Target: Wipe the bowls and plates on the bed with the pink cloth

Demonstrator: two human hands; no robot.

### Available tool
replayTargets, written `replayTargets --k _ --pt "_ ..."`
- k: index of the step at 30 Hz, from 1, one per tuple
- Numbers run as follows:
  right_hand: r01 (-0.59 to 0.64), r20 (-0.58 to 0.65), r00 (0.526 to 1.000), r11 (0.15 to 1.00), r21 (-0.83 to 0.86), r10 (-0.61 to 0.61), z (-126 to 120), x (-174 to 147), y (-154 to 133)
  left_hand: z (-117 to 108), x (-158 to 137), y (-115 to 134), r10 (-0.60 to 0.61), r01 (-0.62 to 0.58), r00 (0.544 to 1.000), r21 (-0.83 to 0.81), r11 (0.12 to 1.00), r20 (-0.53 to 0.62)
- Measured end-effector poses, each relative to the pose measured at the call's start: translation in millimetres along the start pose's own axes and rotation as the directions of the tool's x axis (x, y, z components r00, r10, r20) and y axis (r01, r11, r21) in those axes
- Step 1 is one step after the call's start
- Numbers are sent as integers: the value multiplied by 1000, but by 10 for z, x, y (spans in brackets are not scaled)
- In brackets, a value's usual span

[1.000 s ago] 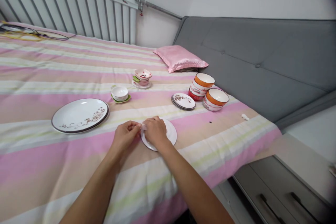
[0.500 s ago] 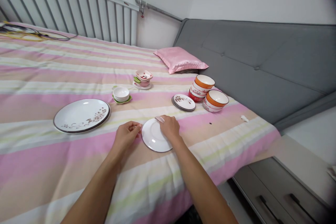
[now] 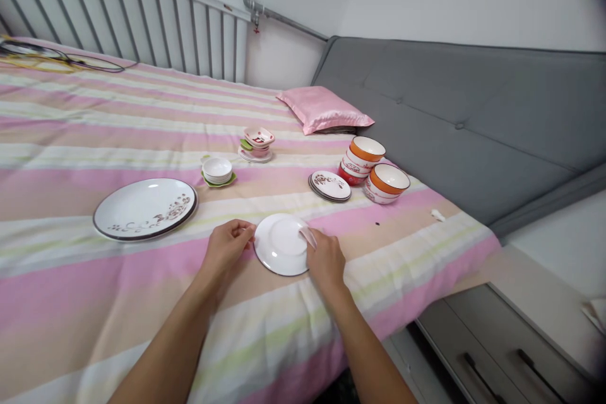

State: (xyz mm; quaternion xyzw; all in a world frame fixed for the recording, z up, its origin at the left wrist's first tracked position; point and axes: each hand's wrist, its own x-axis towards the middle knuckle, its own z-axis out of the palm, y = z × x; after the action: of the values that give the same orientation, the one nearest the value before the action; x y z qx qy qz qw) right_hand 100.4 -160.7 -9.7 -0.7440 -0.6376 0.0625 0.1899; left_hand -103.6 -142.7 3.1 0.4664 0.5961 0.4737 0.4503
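A white plate [image 3: 279, 245] with a thin dark rim lies on the striped bedspread in front of me, a plain face with a ring facing up. My left hand [image 3: 231, 241] is closed in a pinch at the plate's left edge. At its right side, my right hand [image 3: 326, 259] grips a small pale folded cloth [image 3: 308, 237] against the plate; whether it is fabric or tissue is unclear. Beyond lies a stack of small flowered plates [image 3: 330, 185]. Larger flowered plates [image 3: 144, 208] are stacked to the left.
Orange-rimmed bowls [image 3: 387, 183] stand in two stacks at right. Small white dishes [image 3: 218, 169] and pink-patterned dishes [image 3: 258, 139] are stacked farther back. A pink pillow [image 3: 324, 108] lies by the grey headboard [image 3: 454, 95]. Cables [image 3: 52, 57] lie far left. A drawer cabinet [image 3: 497, 334] stands beyond the bed edge.
My right hand has moved with the cloth from the plate's upper right down to its right edge. My left hand has stayed at the left edge.
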Motion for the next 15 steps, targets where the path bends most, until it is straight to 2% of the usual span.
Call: replayTargets --k 6,12,15 --pt "94 -95 992 992 80 -86 14 -371 110 6 -1 -10 5 -5 1000 6 1000 8" --pt "160 -90 985 980 120 -150 8 -561 79 16 13 -33 10 -11 1000 17 1000 20" --pt "246 -108 967 959 138 -233 35 -632 38 20 13 -35 13 -13 1000 12 1000 22"
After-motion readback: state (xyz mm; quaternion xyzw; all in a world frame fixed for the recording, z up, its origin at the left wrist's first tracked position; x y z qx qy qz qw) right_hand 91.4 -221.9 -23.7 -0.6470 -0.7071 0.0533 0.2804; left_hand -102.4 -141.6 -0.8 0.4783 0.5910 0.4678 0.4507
